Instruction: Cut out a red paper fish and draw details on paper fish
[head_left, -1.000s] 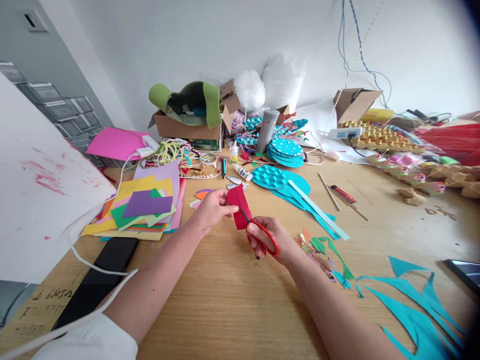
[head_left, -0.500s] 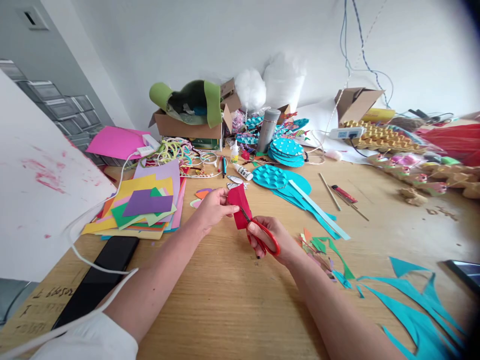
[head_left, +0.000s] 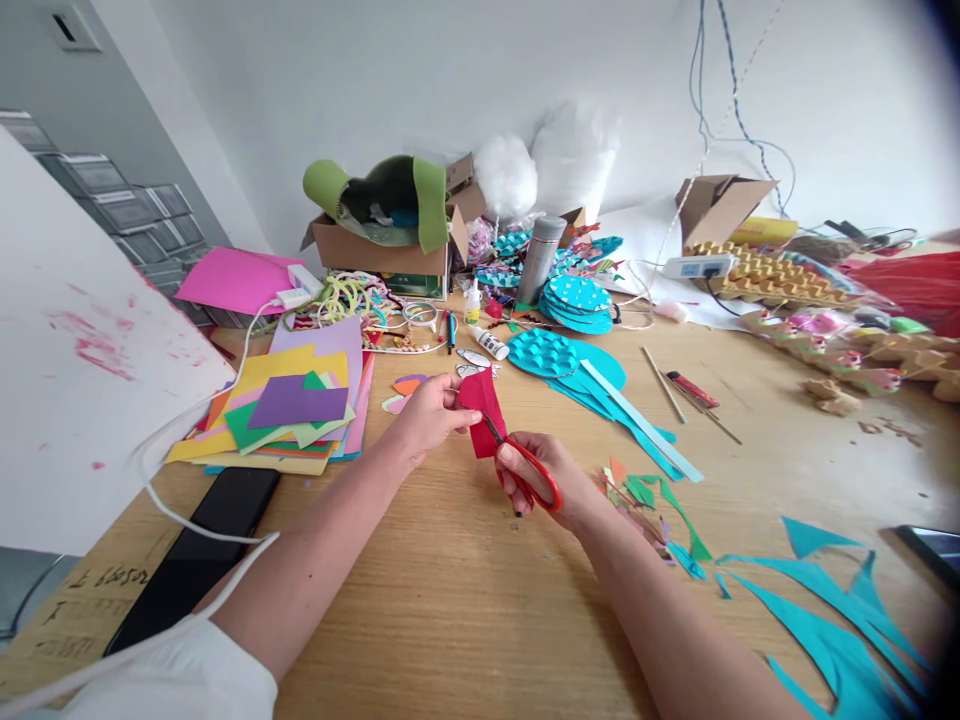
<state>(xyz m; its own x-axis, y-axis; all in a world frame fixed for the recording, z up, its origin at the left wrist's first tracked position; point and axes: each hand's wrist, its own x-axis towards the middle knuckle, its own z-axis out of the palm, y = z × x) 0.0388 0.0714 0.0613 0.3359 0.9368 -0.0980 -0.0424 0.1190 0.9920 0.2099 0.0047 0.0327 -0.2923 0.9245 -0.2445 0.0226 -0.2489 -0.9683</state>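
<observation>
Between thumb and fingers, my left hand [head_left: 436, 412] pinches a small piece of red paper [head_left: 480, 400] above the table. My right hand [head_left: 536, 465] is closed around the red-handled scissors [head_left: 546, 480], whose blades lie at the paper's right side. Just behind the paper are fish-shaped paper cutouts [head_left: 474, 362] with drawn lines. Orange, purple and pale oval paper pieces [head_left: 409, 384] rest beyond my left hand. A white glue bottle [head_left: 491, 344] lies on its side farther back.
Stacked coloured paper [head_left: 300, 400] and a black phone [head_left: 202, 550] with a white cable lie left. Blue paper discs [head_left: 544, 354] and strips spread behind my right hand. Green scraps [head_left: 645, 490] and blue offcuts [head_left: 817, 610] lie right. A grey flask [head_left: 541, 262] stands at the back.
The whole view has shifted slightly. Both hands keep their hold on the paper and the scissors, with hardly any movement between them.
</observation>
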